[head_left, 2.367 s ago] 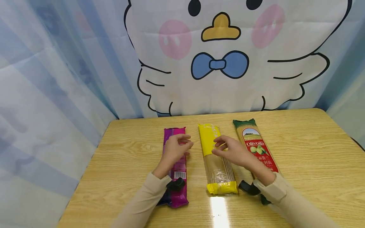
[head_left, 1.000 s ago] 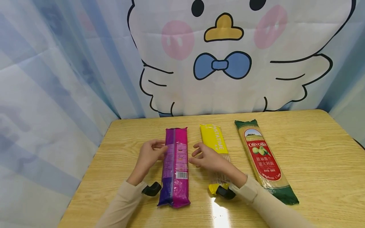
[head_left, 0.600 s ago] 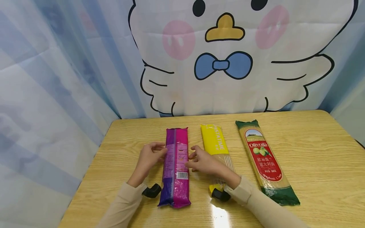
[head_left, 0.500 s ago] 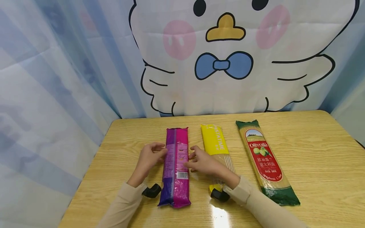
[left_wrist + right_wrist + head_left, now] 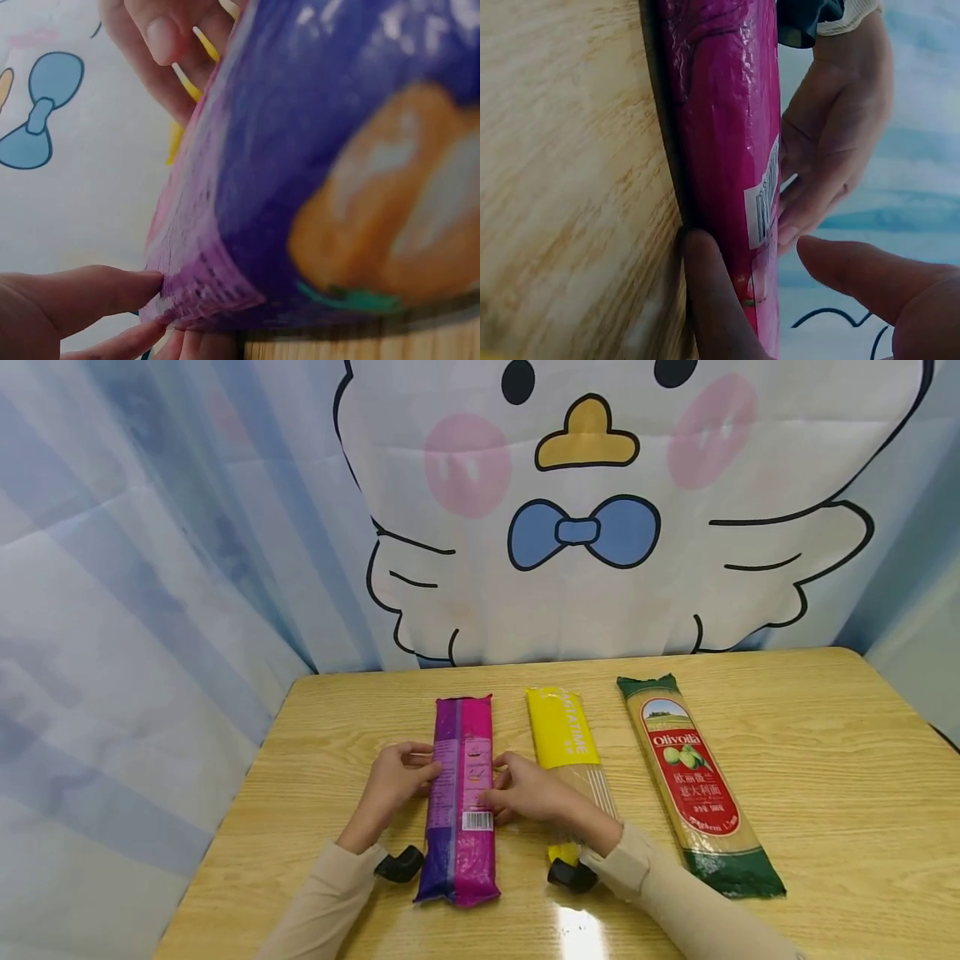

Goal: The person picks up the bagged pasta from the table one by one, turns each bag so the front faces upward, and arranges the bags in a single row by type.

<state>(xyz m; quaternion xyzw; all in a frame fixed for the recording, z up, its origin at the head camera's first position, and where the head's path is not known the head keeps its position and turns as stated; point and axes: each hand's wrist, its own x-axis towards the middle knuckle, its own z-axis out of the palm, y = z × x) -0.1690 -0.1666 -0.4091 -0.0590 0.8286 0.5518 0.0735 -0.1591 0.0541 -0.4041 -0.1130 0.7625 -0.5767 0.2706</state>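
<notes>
A long purple and magenta packet [image 5: 461, 839] with a barcode lies lengthwise on the wooden table. My left hand [image 5: 396, 781] pinches its left edge; in the left wrist view the thumb [image 5: 112, 289] presses the printed face and fingers sit below the edge. On the opposite side is my right hand [image 5: 528, 789]. In the right wrist view one finger [image 5: 716, 292] touches the packet's side near the tabletop, while the thumb [image 5: 855, 266] stands apart from its upper face. The right forearm partly covers a yellow pasta packet [image 5: 562, 727].
Right of the yellow packet lies a spaghetti packet [image 5: 693, 768] with a red label and green ends, slightly slanted. The wooden table [image 5: 840, 793] ends at the back against a curtain [image 5: 585, 602] with a cartoon bird. Black wrist cameras [image 5: 400, 864] sit close above the table.
Both hands have come down from above the packets to either side of the purple one. The right hand has moved left, off the yellow packet; lately it closed in on the purple packet's edge.
</notes>
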